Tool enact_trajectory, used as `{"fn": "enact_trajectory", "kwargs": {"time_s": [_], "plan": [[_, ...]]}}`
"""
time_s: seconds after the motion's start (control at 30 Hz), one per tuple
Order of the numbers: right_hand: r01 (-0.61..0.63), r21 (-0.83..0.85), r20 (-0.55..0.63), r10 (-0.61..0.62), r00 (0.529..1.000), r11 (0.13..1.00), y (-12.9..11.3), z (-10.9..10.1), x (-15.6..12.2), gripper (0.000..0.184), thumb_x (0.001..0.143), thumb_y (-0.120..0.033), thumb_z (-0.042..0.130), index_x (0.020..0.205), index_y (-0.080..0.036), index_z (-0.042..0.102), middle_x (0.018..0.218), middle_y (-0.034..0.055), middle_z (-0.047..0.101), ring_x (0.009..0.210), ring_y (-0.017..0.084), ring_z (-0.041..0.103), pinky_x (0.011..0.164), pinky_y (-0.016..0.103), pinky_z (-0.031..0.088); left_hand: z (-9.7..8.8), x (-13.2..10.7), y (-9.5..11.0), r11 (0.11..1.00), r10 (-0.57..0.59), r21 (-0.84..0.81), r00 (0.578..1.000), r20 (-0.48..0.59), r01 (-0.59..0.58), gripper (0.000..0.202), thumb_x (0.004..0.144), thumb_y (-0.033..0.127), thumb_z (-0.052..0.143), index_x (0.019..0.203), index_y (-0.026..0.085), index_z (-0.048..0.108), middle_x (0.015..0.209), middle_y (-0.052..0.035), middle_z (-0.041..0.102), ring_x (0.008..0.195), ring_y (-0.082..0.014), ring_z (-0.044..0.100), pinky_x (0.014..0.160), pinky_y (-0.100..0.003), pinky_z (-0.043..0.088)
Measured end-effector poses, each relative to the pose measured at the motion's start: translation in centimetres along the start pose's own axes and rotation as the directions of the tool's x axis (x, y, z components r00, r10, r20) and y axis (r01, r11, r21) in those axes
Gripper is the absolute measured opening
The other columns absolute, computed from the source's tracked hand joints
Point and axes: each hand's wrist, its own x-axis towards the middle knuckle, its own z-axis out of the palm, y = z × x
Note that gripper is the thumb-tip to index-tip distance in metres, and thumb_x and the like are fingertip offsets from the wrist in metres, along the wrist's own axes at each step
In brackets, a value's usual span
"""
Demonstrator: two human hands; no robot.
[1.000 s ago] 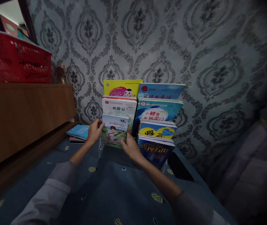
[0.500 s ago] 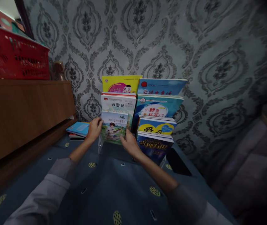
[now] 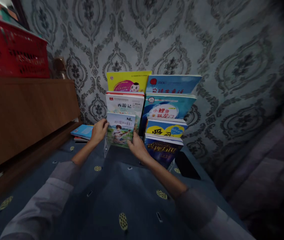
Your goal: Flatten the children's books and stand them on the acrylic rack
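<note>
A small book [image 3: 120, 131] with a guitar player on its cover stands at the front of the left column of a tiered rack. My left hand [image 3: 99, 131] grips its left edge, fingertips partly hidden. At its lower right edge, my right hand [image 3: 137, 146] holds it between thumb and fingers. Behind it rise a white-covered book [image 3: 125, 103] and a yellow book [image 3: 118, 80]. The right column has a blue book [image 3: 174, 83], a teal book [image 3: 174, 103], a yellow-and-blue book [image 3: 166, 128] and a dark blue book [image 3: 161, 150]. A clear rack side [image 3: 106, 148] shows below my left hand.
Several books [image 3: 83, 131] lie stacked at the left, beside a wooden cabinet [image 3: 27, 116] bearing a red basket [image 3: 14, 50]. A flat black object [image 3: 187, 165] lies right of the rack on the dark blue patterned cloth [image 3: 94, 206]. Patterned wallpaper [image 3: 171, 43] backs everything.
The camera view has tilted slightly down, so the books and hands appear a little higher in the picture. Both hands keep their hold on the small book, which stays in the same rack place.
</note>
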Motion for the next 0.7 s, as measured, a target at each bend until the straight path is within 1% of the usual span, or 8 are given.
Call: {"fn": "enact_trajectory", "kwargs": {"time_s": [0.17,0.3,0.37,0.5,0.6,0.63,0.7], "plan": [[0.035,0.041,-0.025,-0.034,0.999,0.999,0.12,-0.10,-0.22,0.060,0.084,-0.018,0.052,0.142,-0.012,0.041,0.138,0.0211,0.059,0.129,0.030,0.056,0.109,0.047,0.044,-0.15,-0.18,-0.02,0.999,0.022,0.033,1.000,0.006,-0.022,0.015,0.092,0.027,0.051,0.082,0.021,0.060,0.081,-0.0052,0.068,0.077,-0.0217,0.061,0.071,-0.029,0.042],[0.069,0.060,-0.058,-0.066,0.996,0.996,0.29,0.02,-0.24,0.068,0.084,-0.019,0.050,0.149,-0.012,0.033,0.148,0.0206,0.051,0.138,0.030,0.049,0.114,0.048,0.041,-0.05,-0.41,-0.09,0.999,0.028,0.044,1.000,-0.005,-0.027,0.014,0.093,0.029,0.050,0.085,0.021,0.059,0.086,-0.0061,0.068,0.083,-0.0229,0.062,0.074,-0.030,0.043],[0.074,0.065,-0.054,-0.070,0.996,0.995,0.28,-0.08,-0.25,0.068,0.084,-0.020,0.051,0.150,-0.012,0.033,0.149,0.0203,0.049,0.140,0.030,0.047,0.115,0.049,0.040,0.00,-0.52,-0.15,0.999,0.025,0.045,1.000,-0.009,-0.025,0.014,0.094,0.029,0.049,0.086,0.021,0.058,0.089,-0.0067,0.068,0.085,-0.0232,0.062,0.074,-0.030,0.044],[0.076,0.069,-0.022,-0.075,0.997,0.995,0.02,-0.48,-0.23,0.065,0.086,-0.020,0.050,0.148,-0.008,0.035,0.148,0.0218,0.050,0.139,0.030,0.047,0.117,0.048,0.038,0.01,-0.71,-0.23,0.999,0.015,0.042,1.000,-0.013,-0.014,0.015,0.095,0.031,0.048,0.091,0.021,0.058,0.091,-0.0076,0.068,0.087,-0.0241,0.063,0.075,-0.030,0.044],[0.068,0.070,-0.016,-0.067,0.998,0.995,-0.30,-0.62,-0.16,0.066,0.086,-0.019,0.050,0.149,-0.009,0.034,0.149,0.0217,0.050,0.141,0.030,0.046,0.117,0.048,0.037,0.00,-0.66,-0.23,0.999,0.007,0.040,1.000,-0.015,-0.007,0.015,0.095,0.031,0.047,0.094,0.021,0.059,0.093,-0.0086,0.069,0.090,-0.0252,0.064,0.076,-0.031,0.044],[0.062,0.066,-0.019,-0.061,0.998,0.996,-0.40,-0.62,-0.13,0.067,0.086,-0.019,0.050,0.150,-0.008,0.033,0.150,0.0226,0.048,0.142,0.031,0.044,0.118,0.049,0.037,0.01,-0.59,-0.21,0.999,0.007,0.041,1.000,-0.014,-0.006,0.015,0.096,0.030,0.046,0.094,0.021,0.058,0.094,-0.0092,0.069,0.090,-0.0258,0.064,0.077,-0.032,0.044],[0.050,0.056,-0.024,-0.049,0.999,0.997,-0.57,-0.60,-0.10,0.068,0.087,-0.019,0.050,0.150,-0.003,0.031,0.153,0.0264,0.043,0.143,0.033,0.042,0.119,0.049,0.035,0.07,-0.38,-0.14,0.999,0.009,0.043,1.000,-0.011,-0.008,0.015,0.096,0.029,0.046,0.095,0.020,0.058,0.095,-0.0105,0.069,0.091,-0.0270,0.064,0.077,-0.033,0.044]]}}
